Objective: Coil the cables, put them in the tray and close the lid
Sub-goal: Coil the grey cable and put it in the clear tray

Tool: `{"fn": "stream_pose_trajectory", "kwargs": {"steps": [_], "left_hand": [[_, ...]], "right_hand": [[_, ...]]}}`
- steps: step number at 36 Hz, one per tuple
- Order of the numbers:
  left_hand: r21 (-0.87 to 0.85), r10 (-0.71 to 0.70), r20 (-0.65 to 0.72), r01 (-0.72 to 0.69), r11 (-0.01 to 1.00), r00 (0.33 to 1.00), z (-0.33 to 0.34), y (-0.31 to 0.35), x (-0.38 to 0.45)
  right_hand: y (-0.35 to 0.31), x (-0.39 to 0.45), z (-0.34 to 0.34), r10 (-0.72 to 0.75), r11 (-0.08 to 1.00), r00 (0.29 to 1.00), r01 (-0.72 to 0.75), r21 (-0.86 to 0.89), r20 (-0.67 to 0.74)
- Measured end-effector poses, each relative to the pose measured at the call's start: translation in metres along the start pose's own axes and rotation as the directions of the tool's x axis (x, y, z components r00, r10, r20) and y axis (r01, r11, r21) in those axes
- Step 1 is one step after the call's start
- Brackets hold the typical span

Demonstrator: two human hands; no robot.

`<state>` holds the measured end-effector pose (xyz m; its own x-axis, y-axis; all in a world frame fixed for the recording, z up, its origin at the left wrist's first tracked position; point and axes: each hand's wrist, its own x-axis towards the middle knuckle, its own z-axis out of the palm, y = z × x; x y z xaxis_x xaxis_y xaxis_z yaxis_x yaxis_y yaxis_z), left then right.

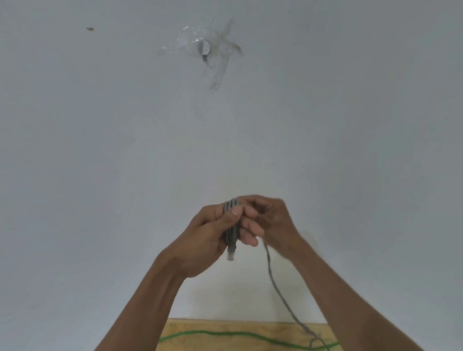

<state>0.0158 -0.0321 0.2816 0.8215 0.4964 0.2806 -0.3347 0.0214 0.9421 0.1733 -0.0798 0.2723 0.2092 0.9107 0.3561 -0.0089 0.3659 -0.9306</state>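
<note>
Coiling is under way: the left hand grips the folded grey cable, plug hanging below, while the right hand, touching that bundle, pinches the loose tail trailing toward the wooden table, which likely needs another wrap.

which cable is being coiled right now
The grey cable, bunched in the left hand and fed by the right hand; the green cable lies untouched on the board.

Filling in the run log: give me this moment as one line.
stage: coiling | left hand: grips grey cable loops | right hand: pinches trailing strand | green cable: loose on wooden table | tray: unseen
</note>
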Motion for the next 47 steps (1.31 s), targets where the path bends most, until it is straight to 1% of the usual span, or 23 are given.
{"fn": "stream_pose_trajectory", "kwargs": {"steps": [1, 2, 4, 7, 8, 11, 14, 17, 20, 22, 24, 26, 28, 31, 33, 36, 37, 39, 40, 42, 43, 44, 47], "left_hand": [[-0.014, 0.014, 0.000, -0.014, 1.000, 1.000, 0.001, 0.000, 0.002], [-0.024, 0.020, -0.003, -0.020, 1.000, 1.000, 0.002, 0.000, 0.004], [-0.033, 0.018, -0.025, -0.019, 0.999, 1.000, 0.001, 0.001, 0.007], [0.033, 0.022, -0.097, -0.019, 0.999, 0.995, -0.003, 0.000, 0.013], [0.026, 0.024, -0.108, -0.022, 0.999, 0.994, -0.004, -0.001, 0.014], [-0.086, 0.026, -0.124, -0.037, 0.996, 0.992, -0.005, -0.004, 0.017], [-0.175, 0.006, -0.123, -0.028, 0.984, 0.992, -0.001, -0.005, 0.017], [-0.267, -0.015, -0.115, -0.016, 0.963, 0.993, 0.005, -0.008, 0.017], [-0.288, -0.016, -0.127, -0.022, 0.957, 0.992, 0.009, -0.010, 0.019], [-0.265, 0.000, -0.146, -0.039, 0.964, 0.989, 0.009, -0.011, 0.021], [-0.195, 0.014, -0.181, -0.050, 0.979, 0.983, 0.006, -0.013, 0.024], [-0.056, 0.037, -0.223, -0.050, 0.997, 0.974, 0.001, -0.015, 0.027], [0.100, 0.068, -0.261, -0.044, 0.994, 0.963, -0.004, -0.015, 0.028], [0.294, 0.102, -0.299, -0.010, 0.956, 0.949, -0.008, -0.012, 0.028], [0.381, 0.101, -0.294, 0.020, 0.924, 0.950, -0.010, -0.010, 0.027], [0.460, 0.074, -0.270, 0.061, 0.886, 0.960, -0.017, -0.009, 0.021], [0.470, 0.056, -0.253, 0.072, 0.880, 0.966, -0.020, -0.009, 0.019], [0.485, 0.023, -0.205, 0.081, 0.871, 0.979, -0.022, -0.010, 0.015], [0.502, 0.013, -0.180, 0.080, 0.861, 0.984, -0.022, -0.010, 0.013], [0.516, 0.000, -0.128, 0.067, 0.854, 0.992, -0.017, -0.011, 0.011], [0.493, -0.014, -0.106, 0.065, 0.868, 0.994, -0.014, -0.012, 0.010], [0.468, -0.034, -0.091, 0.073, 0.881, 0.995, -0.012, -0.012, 0.009], [0.400, -0.096, -0.087, 0.123, 0.908, 0.992, -0.008, -0.014, 0.008]], "right_hand": [[0.008, -0.006, 0.005, 0.037, 0.999, 0.999, -0.037, 0.041, -0.012], [0.015, -0.012, 0.009, 0.062, 0.998, 0.997, -0.061, 0.025, -0.050], [0.028, -0.022, 0.017, 0.077, 0.993, 0.992, -0.086, -0.085, -0.102], [0.037, -0.034, 0.026, 0.126, 0.986, 0.988, -0.134, -0.096, -0.085], [0.037, -0.036, 0.028, 0.136, 0.985, 0.987, -0.144, -0.096, -0.085], [0.040, -0.041, 0.031, 0.153, 0.983, 0.985, -0.160, -0.094, -0.077], [0.044, -0.043, 0.033, 0.174, 0.976, 0.978, -0.186, -0.110, -0.112], [0.046, -0.042, 0.032, 0.173, 0.960, 0.974, -0.201, -0.193, -0.149], [0.052, -0.040, 0.031, 0.134, 0.933, 0.973, -0.188, -0.306, -0.190], [0.054, -0.042, 0.033, 0.106, 0.911, 0.980, -0.165, -0.378, -0.171], [0.052, -0.047, 0.036, 0.094, 0.884, 0.986, -0.147, -0.445, -0.137], [0.049, -0.052, 0.041, 0.064, 0.861, 0.991, -0.116, -0.495, -0.120], [0.048, -0.056, 0.044, 0.018, 0.855, 0.994, -0.072, -0.514, -0.109], [0.046, -0.061, 0.047, 0.005, 0.871, 0.994, -0.056, -0.487, -0.106], [0.042, -0.063, 0.045, -0.004, 0.852, 0.994, -0.052, -0.522, -0.105], [0.029, -0.057, 0.031, -0.094, 0.734, 0.985, -0.029, -0.679, -0.144], [0.022, -0.053, 0.024, -0.115, 0.699, 0.984, -0.015, -0.715, -0.133], [0.005, -0.046, 0.014, -0.142, 0.630, 0.988, 0.049, -0.775, -0.053], [-0.005, -0.042, 0.010, -0.146, 0.578, 0.989, 0.085, -0.812, 0.000], [-0.028, -0.032, 0.003, -0.128, 0.495, 0.987, 0.146, -0.857, 0.094], [-0.037, -0.026, 0.000, -0.117, 0.496, 0.985, 0.171, -0.852, 0.129], [-0.046, -0.020, -0.003, -0.112, 0.522, 0.982, 0.188, -0.832, 0.152], [-0.059, -0.002, -0.013, -0.074, 0.667, 0.980, 0.185, -0.722, 0.183]]}}
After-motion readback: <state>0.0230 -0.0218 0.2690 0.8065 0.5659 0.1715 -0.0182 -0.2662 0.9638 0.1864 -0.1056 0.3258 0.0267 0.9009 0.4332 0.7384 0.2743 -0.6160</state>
